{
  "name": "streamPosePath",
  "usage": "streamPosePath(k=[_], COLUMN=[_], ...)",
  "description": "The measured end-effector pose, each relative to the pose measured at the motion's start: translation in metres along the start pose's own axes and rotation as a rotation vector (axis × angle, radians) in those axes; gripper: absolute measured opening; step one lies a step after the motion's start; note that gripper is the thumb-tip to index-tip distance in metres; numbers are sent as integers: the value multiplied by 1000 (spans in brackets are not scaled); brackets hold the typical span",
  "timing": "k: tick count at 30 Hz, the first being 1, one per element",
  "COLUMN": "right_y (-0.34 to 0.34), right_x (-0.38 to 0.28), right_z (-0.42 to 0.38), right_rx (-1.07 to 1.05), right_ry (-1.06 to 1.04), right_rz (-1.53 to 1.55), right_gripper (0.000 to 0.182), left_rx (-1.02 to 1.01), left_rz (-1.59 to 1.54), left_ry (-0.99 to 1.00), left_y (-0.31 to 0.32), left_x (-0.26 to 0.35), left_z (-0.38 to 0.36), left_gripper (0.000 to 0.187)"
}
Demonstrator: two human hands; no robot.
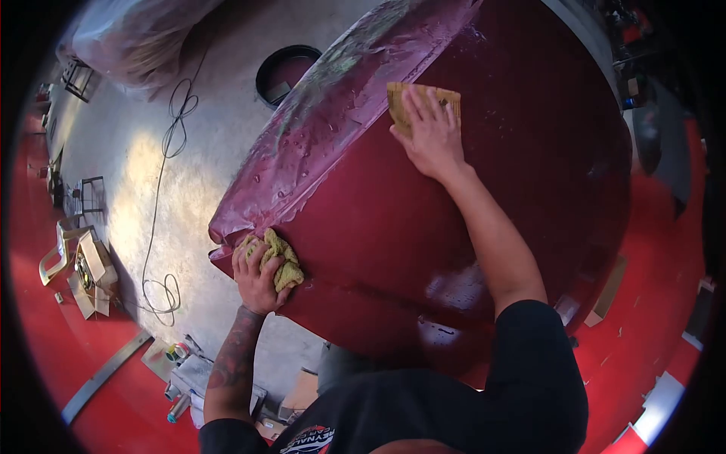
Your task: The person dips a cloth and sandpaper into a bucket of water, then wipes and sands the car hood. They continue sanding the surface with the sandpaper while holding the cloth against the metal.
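A dark red painted panel [378, 212] fills the middle of the view, with wet spots and drops on it. Clear plastic film [302, 144] covers its upper left edge. My left hand [257, 280] is closed on a crumpled yellow-green cloth [281, 261] at the panel's left corner. Higher up, my right hand [432, 132] lies with fingers spread over a tan sheet [398, 97], pressing it flat on the panel beside the film's edge.
On the floor at the left lie a black cable [156, 189] and an open cardboard box [94, 265]. A round black tub [266, 72] stands behind the panel. Tape rolls and tools [180, 352] sit at the lower left. Plastic-wrapped bulk [128, 45] is at the upper left.
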State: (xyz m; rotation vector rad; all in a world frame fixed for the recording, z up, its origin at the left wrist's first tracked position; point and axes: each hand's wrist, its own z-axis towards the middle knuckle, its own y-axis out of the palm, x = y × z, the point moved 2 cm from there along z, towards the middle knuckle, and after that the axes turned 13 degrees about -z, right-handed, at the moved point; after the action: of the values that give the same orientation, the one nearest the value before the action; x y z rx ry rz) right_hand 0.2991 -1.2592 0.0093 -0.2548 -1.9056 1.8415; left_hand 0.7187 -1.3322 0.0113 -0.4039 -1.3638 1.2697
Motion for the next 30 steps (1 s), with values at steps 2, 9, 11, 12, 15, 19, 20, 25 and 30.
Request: streamPosePath(k=[2, 9, 11, 12, 15, 19, 20, 25, 30], right_y=[-27, 33, 37, 38, 13, -59, -60, -28, 12], right_x=[-51, 93, 117, 104, 10, -155, -177, -61, 33], right_z=[-65, 64, 94, 87, 28, -109, -136, -58, 7], right_rx=[-80, 67, -63, -70, 17, -231, -236, -15, -71], right_ry=[-267, 23, 180, 173, 112, -393, -523, -220, 288], right_rz=[47, -8, 16, 18, 23, 162, 154, 88, 10], right_gripper=[74, 73, 73, 73, 72, 83, 80, 67, 73], left_rx=[4, -10, -10, -4, 5, 3, 1, -1, 25], left_rz=[0, -18, -8, -6, -1, -11, -12, -8, -16], left_ry=[6, -12, -17, -12, -9, 0, 9, 9, 8], left_y=[0, 1, 2, 1, -1, -3, -2, -2, -3], left_x=[0, -3, -3, -2, -1, 2, 1, 0, 1], left_z=[-2, -3, -3, -2, 2, 1, 2, 0, 1], left_gripper=[52, 52, 53, 53, 52, 52, 52, 52, 52])
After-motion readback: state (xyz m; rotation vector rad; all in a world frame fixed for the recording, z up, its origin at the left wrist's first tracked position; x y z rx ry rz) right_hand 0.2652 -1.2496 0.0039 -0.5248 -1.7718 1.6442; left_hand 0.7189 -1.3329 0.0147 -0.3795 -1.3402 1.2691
